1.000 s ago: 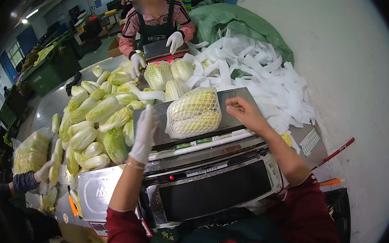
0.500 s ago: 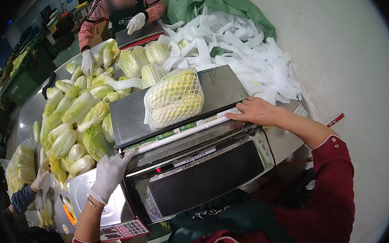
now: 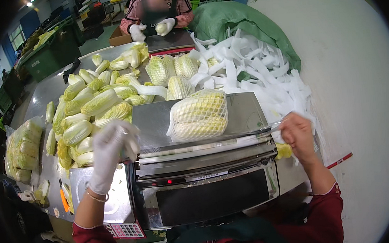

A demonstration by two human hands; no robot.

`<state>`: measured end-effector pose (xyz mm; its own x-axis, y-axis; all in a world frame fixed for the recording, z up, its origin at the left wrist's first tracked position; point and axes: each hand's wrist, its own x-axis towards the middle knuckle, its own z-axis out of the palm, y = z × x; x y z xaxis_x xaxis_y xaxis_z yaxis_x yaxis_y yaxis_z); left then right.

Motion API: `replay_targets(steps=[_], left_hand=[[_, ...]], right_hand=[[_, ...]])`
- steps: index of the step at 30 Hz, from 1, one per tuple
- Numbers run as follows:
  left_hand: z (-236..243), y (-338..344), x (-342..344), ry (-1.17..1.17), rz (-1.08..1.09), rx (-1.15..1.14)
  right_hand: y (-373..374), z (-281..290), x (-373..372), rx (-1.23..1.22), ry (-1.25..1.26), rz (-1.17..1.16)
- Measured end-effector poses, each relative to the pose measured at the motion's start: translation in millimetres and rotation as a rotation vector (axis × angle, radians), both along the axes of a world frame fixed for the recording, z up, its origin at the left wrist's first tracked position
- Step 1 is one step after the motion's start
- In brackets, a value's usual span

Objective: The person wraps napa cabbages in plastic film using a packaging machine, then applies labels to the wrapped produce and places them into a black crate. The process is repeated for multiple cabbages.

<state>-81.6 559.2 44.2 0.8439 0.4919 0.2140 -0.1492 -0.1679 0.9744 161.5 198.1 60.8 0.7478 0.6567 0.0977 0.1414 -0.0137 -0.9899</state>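
On the steel plate, netted cabbage pack (image 3: pixel 198 115) (pale yellow), hands (image 3: pixel 110 148) flanking.

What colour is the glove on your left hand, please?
White, seen in the head view: the left hand wears a thin white glove.

Netted cabbage pack (image 3: pixel 198 115): pale yellow-green heads in white mesh; lying on its side; centred on the grey wrapping machine plate (image 3: pixel 153 124).

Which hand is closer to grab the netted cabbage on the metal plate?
Probably the left hand: it hovers at the plate's left edge, near the netted cabbage. The right hand sits beyond the plate's right corner, seemingly pinching something thin.
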Motion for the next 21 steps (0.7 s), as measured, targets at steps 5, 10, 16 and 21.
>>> replay_targets(steps=[5,10,16,21], left_hand=[[5,55,90,-0.251,0.292,0.134],[-127,70,128,0.225,-0.176,0.784],[-115,34,104,0.056,-0.195,1.267],[-111,23,118,0.002,-0.322,1.019]], right_hand=[[105,17,66,0.206,-0.978,-0.127],[121,-101,139,-0.748,-1.237,0.478],[128,-123,106,-0.326,-1.054,0.554],[143,-127,103,-0.345,-0.981,0.522]])
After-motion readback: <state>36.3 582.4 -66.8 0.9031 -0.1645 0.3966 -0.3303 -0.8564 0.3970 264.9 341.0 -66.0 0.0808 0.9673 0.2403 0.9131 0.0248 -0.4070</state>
